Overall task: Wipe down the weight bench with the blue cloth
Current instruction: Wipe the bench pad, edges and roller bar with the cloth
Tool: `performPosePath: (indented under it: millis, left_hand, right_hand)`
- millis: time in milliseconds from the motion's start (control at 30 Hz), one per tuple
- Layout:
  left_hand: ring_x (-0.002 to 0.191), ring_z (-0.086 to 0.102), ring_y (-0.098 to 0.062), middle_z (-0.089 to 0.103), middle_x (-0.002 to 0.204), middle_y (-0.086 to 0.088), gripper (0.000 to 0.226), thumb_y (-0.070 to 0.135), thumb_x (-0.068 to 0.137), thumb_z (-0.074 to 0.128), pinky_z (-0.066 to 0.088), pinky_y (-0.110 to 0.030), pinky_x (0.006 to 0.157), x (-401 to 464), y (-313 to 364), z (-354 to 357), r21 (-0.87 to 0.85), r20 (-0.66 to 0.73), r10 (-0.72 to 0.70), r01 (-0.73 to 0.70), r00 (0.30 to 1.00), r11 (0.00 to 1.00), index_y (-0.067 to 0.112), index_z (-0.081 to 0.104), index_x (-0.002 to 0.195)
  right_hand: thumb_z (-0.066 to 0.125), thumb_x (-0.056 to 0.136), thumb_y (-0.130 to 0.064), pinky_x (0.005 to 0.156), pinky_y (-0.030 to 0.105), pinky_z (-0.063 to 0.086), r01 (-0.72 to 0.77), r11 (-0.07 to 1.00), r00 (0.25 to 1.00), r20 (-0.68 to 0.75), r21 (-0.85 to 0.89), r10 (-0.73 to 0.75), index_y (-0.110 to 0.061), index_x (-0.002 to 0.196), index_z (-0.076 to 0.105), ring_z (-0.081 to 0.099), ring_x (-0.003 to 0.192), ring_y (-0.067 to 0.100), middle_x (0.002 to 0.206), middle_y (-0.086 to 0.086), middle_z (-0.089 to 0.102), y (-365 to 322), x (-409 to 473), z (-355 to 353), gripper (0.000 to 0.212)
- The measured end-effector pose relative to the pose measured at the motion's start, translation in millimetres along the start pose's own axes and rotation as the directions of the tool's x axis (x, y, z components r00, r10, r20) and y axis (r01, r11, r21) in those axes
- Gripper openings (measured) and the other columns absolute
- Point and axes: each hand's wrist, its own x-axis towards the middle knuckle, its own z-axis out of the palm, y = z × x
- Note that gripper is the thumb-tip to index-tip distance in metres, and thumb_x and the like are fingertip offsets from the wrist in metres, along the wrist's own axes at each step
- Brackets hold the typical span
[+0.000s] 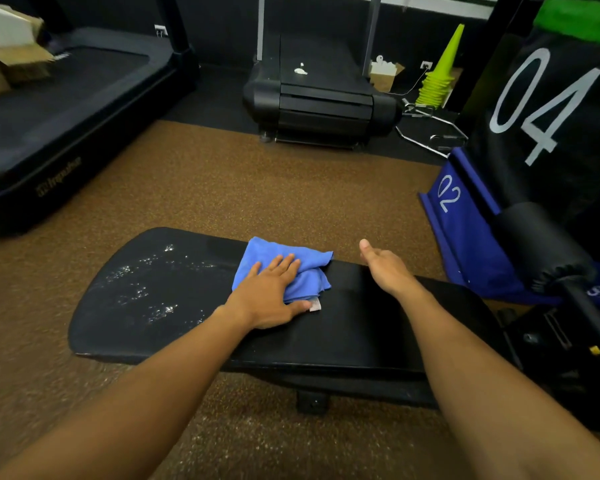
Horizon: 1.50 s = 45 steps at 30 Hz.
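Black padded weight bench (343,327) across the lower middle of the view, on brown speckled floor (222,188). Blue cloth (293,263) bunched on the pad's top, near its middle, far edge reaching the pad's far rim; small white tag (315,305) at the cloth's near corner. Left hand (269,296) flat on the cloth, grip wide, fingers straight and together, palm pressing down, thumb beside the tag. Right hand (387,268) just beside the cloth to the right, above the pad, grip wide and holding nothing, fingers relaxed, thumb pointing up; contact with the pad not clear. White droplets or spray specks (146,285) scattered over the left, rounded end of the pad, apart from the cloth. Behind, two black treadmills (66,109) (321,102) against a dark wall. Stack of lime-green cones (439,76) at upper right. Black pad marked "04" (548,105) at right, blue block marked "02" (465,220) below it, a black roller pad (541,244) in front.
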Motion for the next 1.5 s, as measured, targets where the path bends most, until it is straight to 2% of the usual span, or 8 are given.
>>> performPosePath:
  millis: [200,333,667,733,800,867,1167,1500]
  left_hand:
    - [0.142,0.041,-0.021,0.031,0.163,-0.001,0.074,0.051,0.092,0.061,0.031,-0.039,0.117,-3,-4,-9,-0.042,-0.162,0.096,-0.104,0.982,0.994,0.021,0.036,0.154]
    - [0.102,0.067,-0.032,0.072,0.118,-0.006,0.046,0.048,0.090,0.045,0.052,-0.045,0.089,-7,-7,-5,0.183,-0.317,0.259,-0.210,0.912,0.961,0.018,0.077,0.103]
    - [0.086,0.060,-0.019,0.061,0.088,0.005,0.034,0.052,0.096,0.046,0.044,-0.035,0.073,-24,26,-7,-0.074,-0.315,0.090,-0.119,0.945,0.990,0.025,0.055,0.078]
    - [0.118,0.056,-0.022,0.063,0.121,0.003,0.058,0.074,0.086,0.041,0.043,-0.039,0.096,-20,33,-7,-0.077,-0.221,0.042,-0.060,0.974,0.995,0.026,0.065,0.108]
    - [0.153,0.015,-0.022,0.022,0.165,0.000,0.106,0.090,0.072,0.042,0.016,-0.049,0.121,-21,38,3,0.040,0.043,0.033,-0.035,0.999,0.999,0.023,0.032,0.154]
    - [0.154,-0.010,-0.017,-0.008,0.168,0.004,0.125,0.088,0.068,0.053,-0.004,-0.050,0.123,-22,35,7,0.086,0.181,0.058,-0.074,0.982,0.994,0.024,0.001,0.161]
    - [0.154,-0.005,-0.014,0.000,0.168,0.010,0.062,0.051,0.104,0.032,-0.002,-0.044,0.124,-18,7,6,0.086,0.103,0.042,-0.051,0.994,0.995,0.033,0.011,0.160]
    - [0.155,0.002,-0.016,0.007,0.167,0.009,0.083,0.062,0.085,-0.001,0.000,-0.042,0.122,-97,36,29,0.099,0.052,0.004,-0.009,0.999,0.995,0.030,0.016,0.160]
  right_hand:
    - [0.030,0.101,-0.058,0.111,0.036,0.029,0.027,1.000,1.000,0.002,0.001,-0.027,-0.017,0.142,0.052,0.040,0.140,0.027,0.148,0.008,0.050,-6,-13,0,0.063]
    - [0.029,0.101,-0.058,0.111,0.036,0.030,0.032,0.999,0.999,0.015,-0.018,-0.032,-0.017,0.141,0.054,0.041,0.140,0.028,0.148,0.008,0.050,-11,-15,1,0.062]
    - [0.032,0.102,-0.055,0.103,0.035,0.038,0.157,0.964,0.987,0.062,-0.216,-0.147,-0.014,0.128,0.064,0.052,0.129,0.030,0.136,0.013,0.061,-20,-13,20,0.058]
    - [0.032,0.103,-0.052,0.103,0.035,0.038,0.171,0.959,0.985,0.063,-0.225,-0.161,-0.014,0.127,0.065,0.052,0.129,0.030,0.135,0.014,0.061,-21,-15,24,0.056]
    - [0.032,0.104,-0.050,0.105,0.034,0.037,0.178,0.960,0.984,0.065,-0.215,-0.168,-0.014,0.130,0.062,0.050,0.131,0.029,0.138,0.013,0.059,-19,-18,26,0.053]
    - [0.032,0.104,-0.050,0.108,0.035,0.034,0.167,0.964,0.985,0.077,-0.205,-0.154,-0.016,0.136,0.059,0.047,0.135,0.028,0.143,0.011,0.055,-18,-19,24,0.053]
    - [0.030,0.104,-0.051,0.108,0.035,0.033,0.140,0.970,0.989,0.076,-0.197,-0.127,-0.015,0.138,0.056,0.046,0.136,0.028,0.145,0.012,0.053,-20,-22,25,0.056]
    - [0.030,0.103,-0.054,0.112,0.037,0.029,0.133,0.977,0.988,0.097,-0.166,-0.118,-0.014,0.140,0.054,0.041,0.139,0.028,0.148,0.010,0.049,-21,-27,31,0.059]
